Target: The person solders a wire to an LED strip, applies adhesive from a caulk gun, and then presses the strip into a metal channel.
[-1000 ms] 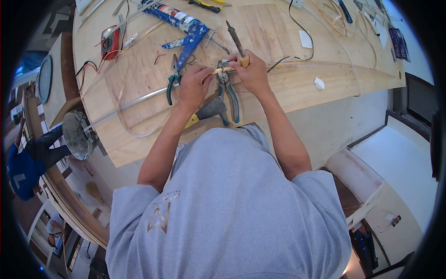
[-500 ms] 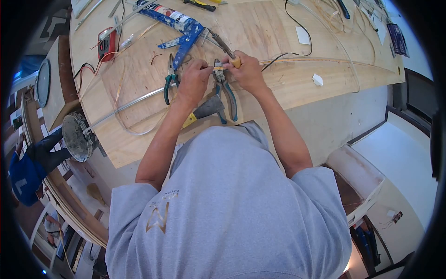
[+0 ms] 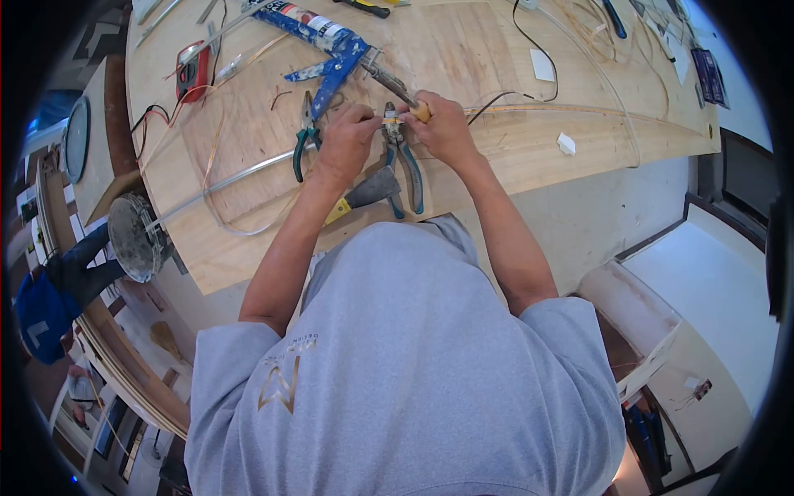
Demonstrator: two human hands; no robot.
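My right hand [image 3: 447,131] is closed around the wooden handle of a soldering iron [image 3: 421,111], whose metal barrel points up and left, away from me. Its fingertips also meet near a small yellowish strip end [image 3: 392,121]. From the other side, my left hand [image 3: 346,142] pinches that end, though its fingers partly hide what they grip. Below lie pliers [image 3: 403,161] with blue-green handles, their jaws under the strip end. Another pair of pliers [image 3: 305,136] rests left of my left hand. A scraper [image 3: 372,189] with a wide dark blade lies beneath my wrists.
Beyond my hands, a blue caulking gun [image 3: 335,59] lies on the plywood tabletop [image 3: 248,269]. A red multimeter [image 3: 192,73] is at left. A thin strip [image 3: 579,110] and black cord [image 3: 556,74] extend right. A person in blue [image 3: 43,318] is at far left.
The view has shifted slightly. The soldering iron's barrel has tilted a little lower and to the left. Both hands keep nearly the same position over the pliers.
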